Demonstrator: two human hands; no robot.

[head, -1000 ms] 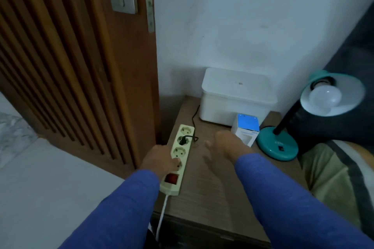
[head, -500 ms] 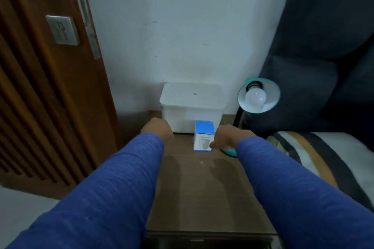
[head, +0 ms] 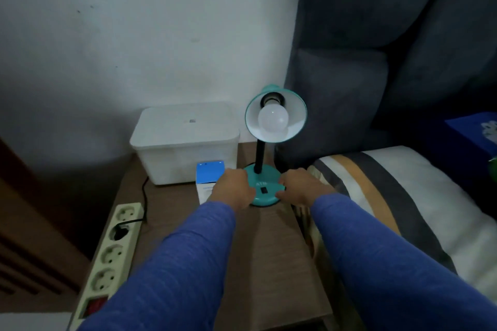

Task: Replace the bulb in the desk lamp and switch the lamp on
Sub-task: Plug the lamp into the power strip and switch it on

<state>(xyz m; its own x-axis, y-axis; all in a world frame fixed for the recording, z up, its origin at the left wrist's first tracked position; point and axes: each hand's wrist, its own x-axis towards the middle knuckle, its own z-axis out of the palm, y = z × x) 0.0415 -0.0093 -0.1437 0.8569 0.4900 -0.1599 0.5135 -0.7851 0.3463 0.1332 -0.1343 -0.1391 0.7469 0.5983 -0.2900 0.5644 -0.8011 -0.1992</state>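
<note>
Upright desk lamp (head: 262, 169); shade (head: 275, 115) and bulb (head: 273, 118) facing camera.

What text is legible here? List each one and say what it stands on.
"ATN": raised letters, only roughly legible, on the round teal lamp base.
Small grey mark on the white plastic box lid: too small to read.
Print on the blue-topped white carton: blurred.
White pattern on the blue box: unreadable.
</note>
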